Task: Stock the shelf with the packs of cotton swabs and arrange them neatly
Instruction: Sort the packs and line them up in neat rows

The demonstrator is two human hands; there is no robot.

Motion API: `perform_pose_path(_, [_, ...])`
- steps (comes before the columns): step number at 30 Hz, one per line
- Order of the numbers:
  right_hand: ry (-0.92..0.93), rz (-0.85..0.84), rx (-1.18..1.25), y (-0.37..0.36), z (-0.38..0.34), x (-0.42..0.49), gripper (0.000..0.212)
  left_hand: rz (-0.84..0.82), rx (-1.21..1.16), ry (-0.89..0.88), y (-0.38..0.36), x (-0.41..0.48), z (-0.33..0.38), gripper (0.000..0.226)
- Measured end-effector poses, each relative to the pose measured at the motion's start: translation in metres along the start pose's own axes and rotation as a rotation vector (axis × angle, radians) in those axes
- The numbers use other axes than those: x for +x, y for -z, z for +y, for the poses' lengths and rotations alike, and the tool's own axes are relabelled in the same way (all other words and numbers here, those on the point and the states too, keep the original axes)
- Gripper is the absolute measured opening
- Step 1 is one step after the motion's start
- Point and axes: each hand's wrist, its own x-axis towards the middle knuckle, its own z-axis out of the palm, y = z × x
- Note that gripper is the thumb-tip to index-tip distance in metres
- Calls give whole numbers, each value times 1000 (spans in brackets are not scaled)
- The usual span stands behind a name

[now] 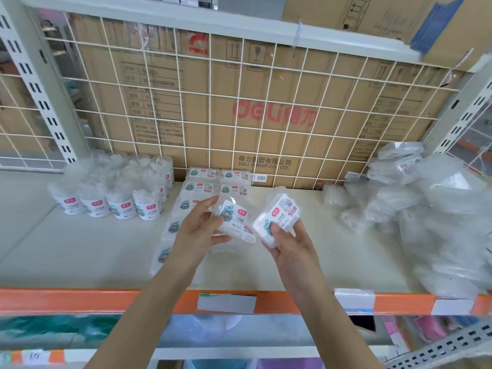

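While both forearms reach in over the orange front rail point(80, 299), the left hand point(198, 230) pinches one flat pack point(235, 219) between raised fingers and a thumb laid along its near edge. Just beside it, the right hand point(288, 249) is clamped on a second pack point(279, 214), with the thumb pressed on its face and the fingers wrapped round its right side. Both packs are held above the middle of the shelf point(80, 243), close together. The one on the left is tipped towards the camera and the one on the right is tilted up on a corner. Each is a clear, shallow plastic case with a white label carrying a teal cartoon figure, a red badge and a barcode. Beneath and behind the left hand, matching packs point(205, 186) lie flat on the pale shelf in two columns that run back to the rear. To their left stands a block of round tubs point(119, 201) of swabs with similar labels. On the right, a loose heap of clear plastic bags point(439, 222) holds more packs. A grey label holder point(226, 303) sits on the rail below the hands. A white wire grid point(239, 102) closes the back of the bay, and behind it stands a large cardboard box point(274, 145) with red lettering.
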Motion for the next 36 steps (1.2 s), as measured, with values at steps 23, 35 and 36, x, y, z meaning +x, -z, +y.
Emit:
perform_pose_path(23, [101,67,-289,-15,12,-18,28,-146,145,-120,-2,-25,-21,44])
perform_pose_path(35, [-70,134,-388,24,-9,-27,32,-145,913,-527,29,-16,-24,60])
perform_pose_path(36, [-93,134,-427,27,-9,-28,32,-156,1041,-553,38,-13,-23,68])
